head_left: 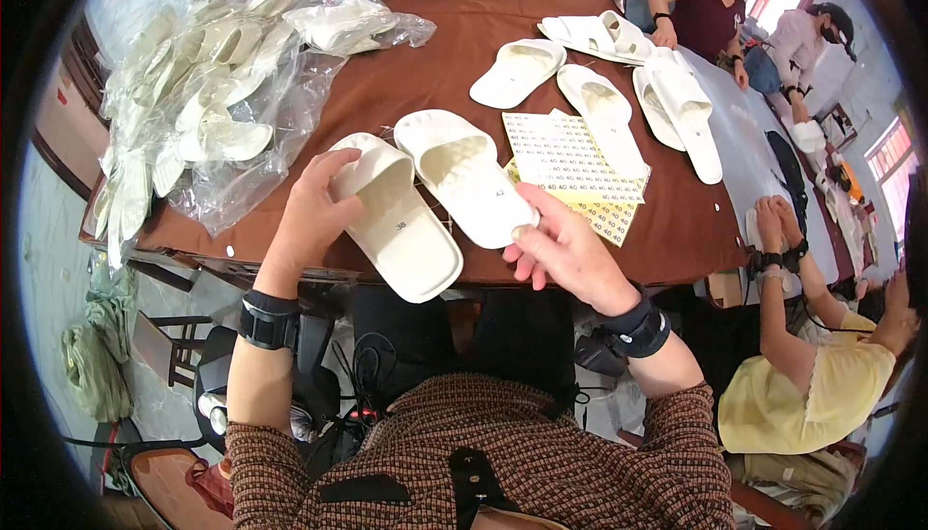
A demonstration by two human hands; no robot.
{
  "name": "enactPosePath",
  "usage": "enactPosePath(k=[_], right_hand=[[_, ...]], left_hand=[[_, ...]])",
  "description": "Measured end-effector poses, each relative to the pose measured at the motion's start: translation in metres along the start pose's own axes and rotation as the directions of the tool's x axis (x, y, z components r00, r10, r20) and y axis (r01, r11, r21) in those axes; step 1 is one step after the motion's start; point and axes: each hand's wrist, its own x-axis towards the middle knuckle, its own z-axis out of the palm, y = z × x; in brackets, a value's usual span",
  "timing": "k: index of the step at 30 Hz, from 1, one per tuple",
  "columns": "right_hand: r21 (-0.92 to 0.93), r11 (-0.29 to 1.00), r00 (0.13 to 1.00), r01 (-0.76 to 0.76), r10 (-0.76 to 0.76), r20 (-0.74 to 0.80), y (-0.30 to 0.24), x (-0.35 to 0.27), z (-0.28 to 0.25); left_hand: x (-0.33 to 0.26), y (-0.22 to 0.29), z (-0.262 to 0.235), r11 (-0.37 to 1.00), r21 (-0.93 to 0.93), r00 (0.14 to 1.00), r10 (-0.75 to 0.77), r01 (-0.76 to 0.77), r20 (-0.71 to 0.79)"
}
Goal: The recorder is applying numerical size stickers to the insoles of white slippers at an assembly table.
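My left hand (pixel 322 201) is closed on the strap side of a white slide slipper (pixel 411 250), which tilts over the table's front edge. A second white slide slipper (pixel 480 203) lies just right of it, angled the same way. Its heel end is pinched between the thumb and fingers of my right hand (pixel 561 245). Each insole bears a small dark printed mark near the heel. Sheets of small printed stickers (pixel 541 158), white over yellow, rest beyond my right hand. Another white slipper (pixel 604 110) partly overlaps these sheets.
Clear plastic bags (pixel 290 95) full of white slippers cover the table's left side. More white slippers (pixel 681 95) lie at the far right on the brown tablecloth (pixel 416 76). Other people sit across and to the right, one in a yellow top (pixel 812 385).
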Motion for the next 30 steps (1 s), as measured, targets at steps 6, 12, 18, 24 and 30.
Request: enactPosePath(k=[6,12,18,24,30], right_hand=[[-0.347,0.931,0.991,0.115,-0.086,0.098,0.005,-0.008,0.01],[-0.517,0.825,0.973,0.23,-0.214,0.091,0.016,-0.004,0.009],[-0.599,0.736,0.938,0.317,-0.338,0.081,0.02,-0.002,0.016],[-0.662,0.679,0.938,0.317,-0.325,0.116,0.013,-0.002,0.019],[-0.724,0.588,0.913,0.361,-0.382,0.144,0.018,0.001,0.02]], left_hand=[[0.0,-0.012,0.003,0.998,-0.058,0.999,0.025,-0.027,-0.029],[-0.024,0.019,0.018,0.899,0.368,0.946,0.301,-0.238,-0.123],[-0.059,0.068,0.049,0.81,0.447,0.917,0.394,-0.38,0.067],[-0.054,0.063,0.068,0.803,0.468,0.929,0.342,-0.368,0.143],[-0.049,0.057,0.07,0.777,0.521,0.935,0.31,-0.354,0.174]])
